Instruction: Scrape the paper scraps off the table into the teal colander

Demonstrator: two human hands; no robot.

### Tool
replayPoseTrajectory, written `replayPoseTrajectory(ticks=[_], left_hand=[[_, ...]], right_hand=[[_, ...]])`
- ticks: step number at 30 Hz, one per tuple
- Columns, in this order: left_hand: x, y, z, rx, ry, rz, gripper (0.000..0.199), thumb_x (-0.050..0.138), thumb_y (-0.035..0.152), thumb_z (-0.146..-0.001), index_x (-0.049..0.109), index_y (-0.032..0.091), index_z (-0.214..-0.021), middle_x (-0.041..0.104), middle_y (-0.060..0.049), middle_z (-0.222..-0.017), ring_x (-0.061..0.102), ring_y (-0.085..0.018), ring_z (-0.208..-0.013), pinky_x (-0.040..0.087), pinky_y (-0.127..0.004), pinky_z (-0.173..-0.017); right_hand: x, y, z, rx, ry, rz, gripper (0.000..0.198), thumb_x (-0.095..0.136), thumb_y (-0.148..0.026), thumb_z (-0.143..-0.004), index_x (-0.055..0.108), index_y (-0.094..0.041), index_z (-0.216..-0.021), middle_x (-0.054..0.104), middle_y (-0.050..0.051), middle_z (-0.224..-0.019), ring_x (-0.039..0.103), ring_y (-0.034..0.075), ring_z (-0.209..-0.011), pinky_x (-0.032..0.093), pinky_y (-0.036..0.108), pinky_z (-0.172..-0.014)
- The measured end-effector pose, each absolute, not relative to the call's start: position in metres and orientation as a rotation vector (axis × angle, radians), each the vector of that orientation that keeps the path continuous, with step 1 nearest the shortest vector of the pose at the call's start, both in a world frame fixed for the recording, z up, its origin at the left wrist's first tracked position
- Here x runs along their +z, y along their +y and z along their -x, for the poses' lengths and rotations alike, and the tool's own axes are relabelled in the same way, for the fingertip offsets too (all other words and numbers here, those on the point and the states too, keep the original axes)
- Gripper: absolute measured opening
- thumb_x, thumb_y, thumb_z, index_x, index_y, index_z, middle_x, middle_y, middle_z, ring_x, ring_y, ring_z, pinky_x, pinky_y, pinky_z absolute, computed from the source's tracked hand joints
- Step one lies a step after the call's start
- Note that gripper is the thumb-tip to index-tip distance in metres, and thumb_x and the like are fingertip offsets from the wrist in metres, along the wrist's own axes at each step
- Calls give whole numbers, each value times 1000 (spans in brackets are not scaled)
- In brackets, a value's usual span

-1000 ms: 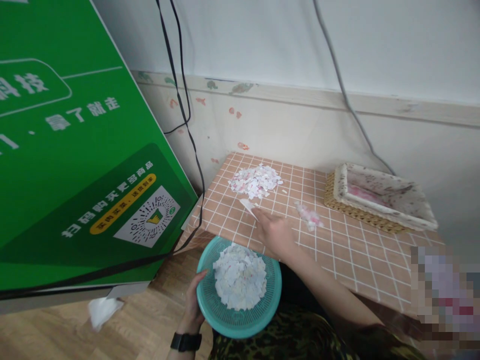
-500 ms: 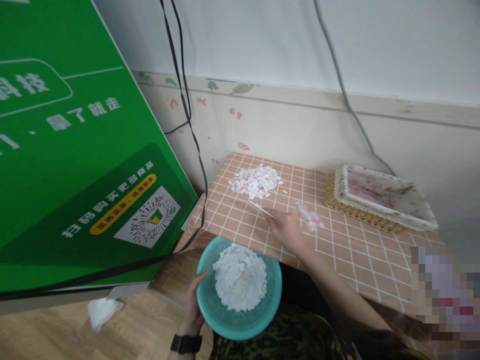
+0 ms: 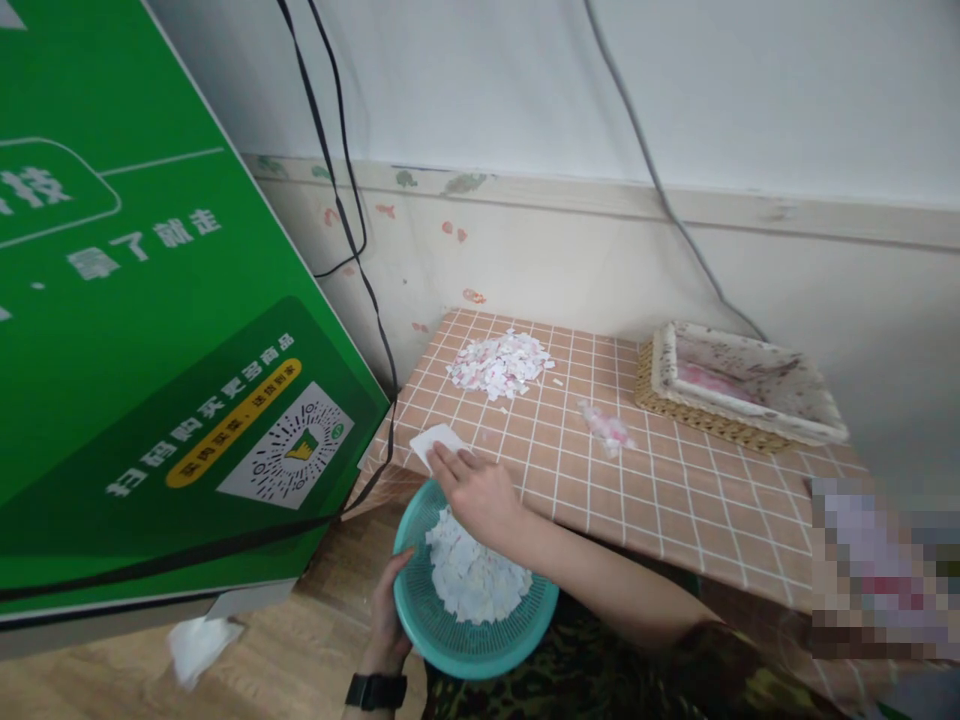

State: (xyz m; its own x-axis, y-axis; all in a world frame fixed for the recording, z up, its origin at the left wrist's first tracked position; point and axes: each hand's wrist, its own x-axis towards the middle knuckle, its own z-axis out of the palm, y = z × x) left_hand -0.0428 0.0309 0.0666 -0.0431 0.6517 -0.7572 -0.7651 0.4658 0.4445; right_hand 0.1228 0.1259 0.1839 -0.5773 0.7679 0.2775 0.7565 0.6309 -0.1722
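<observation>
My left hand [image 3: 389,612] grips the left rim of a teal plastic basket [image 3: 480,655], with the thumb over the edge. Small white paper scraps [image 3: 480,580] are heaped inside it. Above the basket's far rim, my right hand [image 3: 480,495] holds a flat white card [image 3: 435,440] close to the tabletop near its front edge; the fingers lie over the card and the thumb is hidden. Farther back on the table rests a pile of white and pinkish paper scraps [image 3: 500,363].
The table wears a brown checked cloth [image 3: 690,490]. On it are a pink-and-white crumpled bit [image 3: 606,428] and a lined wicker basket [image 3: 720,425]. A green panel [image 3: 97,350] and black cable [image 3: 367,290] stand left. A white bag [image 3: 199,645] lies on the floor.
My right hand has swung left and toward me with the white card, from beside the scrap pile to over the basket's far rim. The left hand still holds the basket.
</observation>
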Motion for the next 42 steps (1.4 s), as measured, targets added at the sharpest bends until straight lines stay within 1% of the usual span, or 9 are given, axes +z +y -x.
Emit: replayPoseTrajectory(ticks=[5, 14, 16, 19, 22, 26, 34, 38, 42], left_hand=[[58, 30, 36, 1155, 1130, 108, 14, 67, 21, -65, 72, 12, -75, 74, -7, -72, 68, -24, -69, 52, -36, -72], [52, 26, 29, 1067, 1080, 115, 18, 67, 22, -65, 72, 10, -77, 74, -10, -74, 68, -25, -69, 52, -38, -74], [51, 27, 26, 1076, 1080, 110, 17, 67, 21, -65, 72, 10, -77, 74, -10, -74, 69, -26, -69, 52, -40, -75], [52, 28, 20, 1072, 1070, 116, 19, 67, 21, -64, 72, 9, -79, 75, -11, -75, 69, -29, -73, 52, -44, -77], [51, 30, 14, 1077, 1090, 123, 18, 67, 20, -63, 72, 9, -76, 75, -11, -74, 69, -31, -76, 51, -45, -79], [44, 31, 12, 1073, 1100, 131, 21, 67, 22, -64, 72, 9, -80, 75, -12, -78, 68, -32, -83, 50, -44, -81], [36, 33, 14, 1074, 1143, 149, 22, 66, 22, -63, 73, 11, -81, 75, -12, -82, 66, -33, -89, 49, -45, -85], [34, 32, 15, 1068, 1127, 151, 24, 65, 24, -65, 73, 11, -83, 75, -12, -84, 66, -33, -89, 49, -46, -84], [32, 33, 14, 1088, 1147, 159, 23, 66, 23, -63, 73, 10, -80, 75, -11, -77, 67, -32, -85, 50, -45, -83]], right_hand=[[175, 125, -119, 3, -2524, 1391, 47, 35, -15, -89, 38, -15, -136, 46, 13, -135, 55, 29, -106, 55, 42, -67], [167, 95, -225, -18, -2341, 1608, 67, 43, -3, -74, 34, -18, -139, 47, 9, -134, 56, 26, -109, 52, 38, -80], [165, 96, -248, -41, -2242, 1681, 72, 44, -3, -72, 32, -21, -141, 49, 9, -133, 61, 25, -99, 53, 37, -76], [167, 105, -276, -81, -2023, 1843, 61, 44, -10, -78, 40, -26, -137, 59, 8, -122, 67, 24, -79, 53, 36, -65], [178, 117, -299, 6, -1779, 1890, 44, 44, -24, -85, 53, -23, -128, 67, 8, -107, 67, 26, -78, 52, 35, -65], [198, 133, -326, 154, -1614, 1816, 36, 49, -33, -84, 64, -20, -114, 71, 7, -96, 67, 25, -79, 51, 33, -65], [195, 172, -352, 81, -1847, 1847, 29, 48, -29, -84, 70, -22, -103, 73, 7, -81, 67, 22, -68, 46, 27, -58], [190, 172, -361, 184, -1955, 1749, 27, 50, -28, -83, 71, -25, -100, 72, 5, -87, 68, 21, -73, 47, 27, -61], [199, 159, -351, 127, -1808, 1776, 28, 52, -31, -83, 69, -23, -103, 72, 6, -87, 68, 23, -74, 49, 30, -63]])
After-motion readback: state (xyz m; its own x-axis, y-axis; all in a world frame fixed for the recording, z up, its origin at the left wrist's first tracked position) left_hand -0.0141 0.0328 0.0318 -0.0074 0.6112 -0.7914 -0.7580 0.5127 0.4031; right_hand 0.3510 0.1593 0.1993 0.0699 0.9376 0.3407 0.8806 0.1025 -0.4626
